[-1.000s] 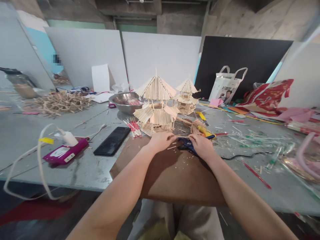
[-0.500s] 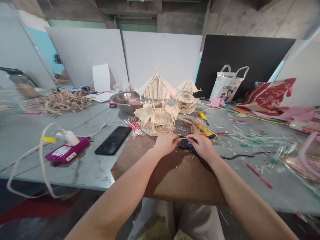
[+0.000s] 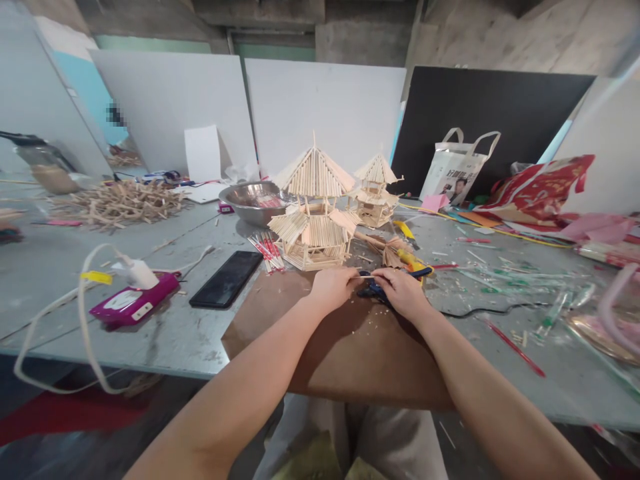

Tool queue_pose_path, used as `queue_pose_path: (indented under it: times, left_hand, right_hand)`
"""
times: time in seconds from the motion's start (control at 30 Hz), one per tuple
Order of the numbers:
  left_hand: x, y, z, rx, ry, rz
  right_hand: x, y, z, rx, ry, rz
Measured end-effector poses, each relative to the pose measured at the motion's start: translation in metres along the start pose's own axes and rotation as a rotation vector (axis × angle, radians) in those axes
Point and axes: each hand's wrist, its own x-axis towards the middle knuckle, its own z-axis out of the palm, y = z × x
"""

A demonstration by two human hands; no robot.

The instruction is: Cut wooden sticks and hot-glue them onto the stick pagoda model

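Hands [image 3: 333, 291] closer together than a second ago, pinching one thin stick [image 3: 365, 277] between them, wooden pagoda model [image 3: 316, 233] beyond

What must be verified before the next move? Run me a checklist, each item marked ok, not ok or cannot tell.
1. Grip: left hand and right hand both pinch the thin stick: ok.
2. Larger stick model standing upright beyond the hands: ok.
3. Brown board free of scraps: not ok; pale bits lie on it.
4. Dark blue tool clear of the fingers: cannot tell; the right hand partly hides it.
5. Phone out of the way: ok; it lies flat on the table, left of the board.
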Motion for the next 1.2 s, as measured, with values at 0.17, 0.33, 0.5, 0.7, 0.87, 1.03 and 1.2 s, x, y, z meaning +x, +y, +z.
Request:
queue_pose_path:
  times: [0.17,0.33,0.5,0.7,0.87,1.03,1.2]
  left_hand:
    - [-0.001,0.002,-0.001,0.028,-0.044,-0.001]
    - [0.001,0.000,-0.006,0.017,-0.098,-0.036]
    - [0.003,-0.006,-0.007,-0.047,-0.074,-0.060]
    - [0.005,-0.019,-0.026,-0.058,0.136,-0.161]
    - [0.001,-0.035,-0.054,0.019,0.063,-0.269]
    - [-0.005,-0.070,-0.068,0.175,-0.146,-0.415]
    - [-0.010,-0.102,-0.066,0.289,-0.232,-0.567]
  right_hand:
    - [0.001,0.000,-0.001,0.003,0.008,-0.008]
    - [0.001,-0.001,-0.002,-0.014,0.005,0.058]
    - [0.001,-0.001,-0.004,-0.079,-0.008,0.131]
    - [0.002,0.005,-0.011,-0.143,0.082,0.324]
    - [0.003,0.011,-0.009,-0.029,0.159,0.415]
    - [0.005,0.015,-0.004,0.046,0.192,0.426]
    - [0.005,0.015,-0.003,0.067,0.210,0.418]
